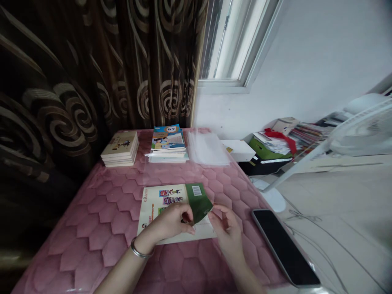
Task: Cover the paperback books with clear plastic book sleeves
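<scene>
An open book or booklet [171, 200] with cream pages and small coloured pictures lies on the pink quilted table cover [104, 228]. Its green flap [196, 198] with a barcode is partly lifted and folded at the lower corner. My right hand [227, 224] pinches that green corner between thumb and fingers. Over the lower middle of the booklet is my left hand [176, 220], a silver bangle on its wrist. Its fingers curl beside the green flap, and whether they hold anything is hidden.
Behind the booklet stand a stack of cream books [120, 149], blue-covered books [168, 141] and clear plastic covers [206, 149]. A black phone [284, 247] lies at the right edge. Beyond are a white box [240, 150], a filled bin and a fan [361, 126].
</scene>
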A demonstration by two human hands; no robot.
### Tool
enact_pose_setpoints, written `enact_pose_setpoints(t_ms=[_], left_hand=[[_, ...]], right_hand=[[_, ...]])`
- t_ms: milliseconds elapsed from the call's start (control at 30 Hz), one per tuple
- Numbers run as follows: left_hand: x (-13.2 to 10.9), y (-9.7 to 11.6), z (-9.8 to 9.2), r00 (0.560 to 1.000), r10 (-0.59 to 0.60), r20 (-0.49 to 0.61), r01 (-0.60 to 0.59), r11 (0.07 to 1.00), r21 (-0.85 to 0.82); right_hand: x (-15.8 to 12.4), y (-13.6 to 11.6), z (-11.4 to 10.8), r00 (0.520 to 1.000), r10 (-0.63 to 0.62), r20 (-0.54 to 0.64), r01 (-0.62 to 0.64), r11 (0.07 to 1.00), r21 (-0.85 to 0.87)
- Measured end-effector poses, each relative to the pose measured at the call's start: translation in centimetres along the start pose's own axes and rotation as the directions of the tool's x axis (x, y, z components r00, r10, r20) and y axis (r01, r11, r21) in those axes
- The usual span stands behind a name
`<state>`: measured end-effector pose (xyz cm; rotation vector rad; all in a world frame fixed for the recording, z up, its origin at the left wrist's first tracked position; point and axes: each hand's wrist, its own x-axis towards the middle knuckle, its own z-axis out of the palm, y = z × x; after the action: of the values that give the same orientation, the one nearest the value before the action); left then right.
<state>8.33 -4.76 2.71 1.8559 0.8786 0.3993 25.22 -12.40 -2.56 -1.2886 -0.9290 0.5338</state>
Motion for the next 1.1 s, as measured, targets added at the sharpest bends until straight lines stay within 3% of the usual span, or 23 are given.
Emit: enact_pose_setpoints(t_ms=[367, 767, 1100], left_hand=[[0.2, -1.5, -0.1, 1.0, -0.007, 0.017, 0.008, 0.994, -0.111], [0.4, -1.7, -0.1, 0.999, -0.013, 0.035, 0.02, 0.977, -0.212], [0.4, -1.5, -0.6, 0.999, -0.044, 0.021, 0.047, 0.977, -0.207]], right_hand=[[-0.1, -0.2, -0.1, 1.0, 0.001, 0.012, -0.002, 1.0, 0.015], [-0.4, 0.1, 0.9, 0.998, 0.055, 0.003, -0.055, 0.996, 0.068], [-0.8, 1.8, 1.2, 0.993, 0.056, 0.099, -0.062, 0.996, 0.068]])
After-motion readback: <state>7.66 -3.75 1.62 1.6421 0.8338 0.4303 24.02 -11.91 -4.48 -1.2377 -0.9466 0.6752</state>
